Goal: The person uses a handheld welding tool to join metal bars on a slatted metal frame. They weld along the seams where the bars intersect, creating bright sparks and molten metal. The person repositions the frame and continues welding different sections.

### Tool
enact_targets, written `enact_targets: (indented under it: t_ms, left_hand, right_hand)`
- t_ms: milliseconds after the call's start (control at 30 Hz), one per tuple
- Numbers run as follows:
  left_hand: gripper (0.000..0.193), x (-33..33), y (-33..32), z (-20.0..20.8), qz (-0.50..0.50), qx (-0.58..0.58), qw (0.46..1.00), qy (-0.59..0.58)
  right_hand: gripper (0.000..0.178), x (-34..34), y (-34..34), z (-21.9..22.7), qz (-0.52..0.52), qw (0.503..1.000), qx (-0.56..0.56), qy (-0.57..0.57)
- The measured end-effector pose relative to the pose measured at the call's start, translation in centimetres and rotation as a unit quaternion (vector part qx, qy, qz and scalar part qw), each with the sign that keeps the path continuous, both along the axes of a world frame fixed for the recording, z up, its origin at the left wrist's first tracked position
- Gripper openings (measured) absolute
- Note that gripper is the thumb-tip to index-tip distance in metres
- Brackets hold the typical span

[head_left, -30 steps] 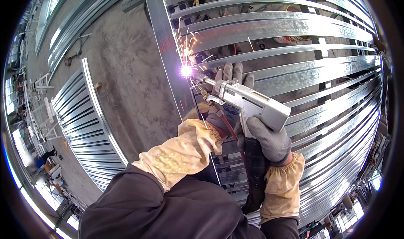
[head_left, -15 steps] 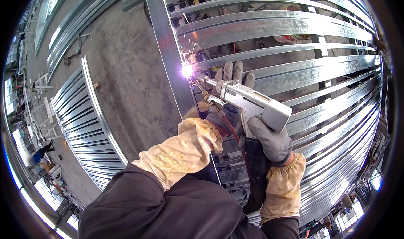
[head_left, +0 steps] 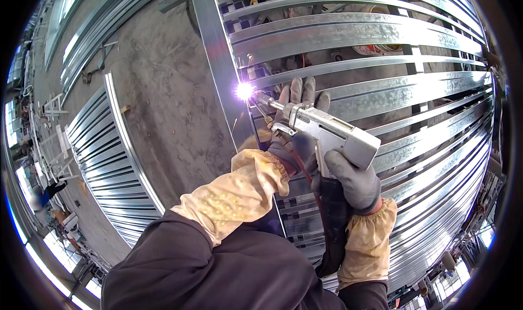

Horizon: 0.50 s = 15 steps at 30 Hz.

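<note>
My right hand (head_left: 354, 182), in a grey glove, grips the handle of a silver welding gun (head_left: 338, 135). The gun's thin nozzle points left, and a bright white-violet glare (head_left: 244, 91) burns at its tip on the edge of a metal beam (head_left: 218, 59). My left hand (head_left: 298, 94), also gloved, lies under the front of the gun with its fingers stretched out past it onto the metal slats (head_left: 370, 94). The gun body hides most of that palm. A thin brass-ended feed tube (head_left: 268, 121) runs beside the nozzle, and a reddish hose (head_left: 310, 173) hangs from the gun.
Long galvanized slats fill the right side, with gaps between them. Another slatted panel (head_left: 117, 168) lies on the grey floor (head_left: 169, 86) at left. More metal profiles (head_left: 92, 37) lie at the far left. A person (head_left: 46, 196) is at the left edge.
The sparks above the glare have become fewer and shorter. Gun, hands and beam sit slightly farther right in the picture. Both hands keep their places on the gun and slats.
</note>
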<state>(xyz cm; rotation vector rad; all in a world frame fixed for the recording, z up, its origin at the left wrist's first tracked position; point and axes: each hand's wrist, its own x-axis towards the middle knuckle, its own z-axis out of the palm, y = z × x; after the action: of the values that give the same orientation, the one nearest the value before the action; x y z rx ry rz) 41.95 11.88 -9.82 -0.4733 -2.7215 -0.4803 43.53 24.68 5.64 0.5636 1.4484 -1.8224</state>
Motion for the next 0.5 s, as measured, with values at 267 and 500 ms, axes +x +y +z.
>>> enact_targets:
  t_ms: [267,500]
  left_hand:
    - [0.066,0.7,-0.5,2.7,-0.027,0.016,0.991,-0.134]
    - [0.066,2.7,-1.0,5.1,-0.081,0.050,0.979,-0.181]
  right_hand:
    - [0.021,0.9,0.4,1.2,-0.014,0.998,0.045,0.042]
    - [0.023,3.0,1.3,0.8,-0.072,0.996,0.035,0.039]
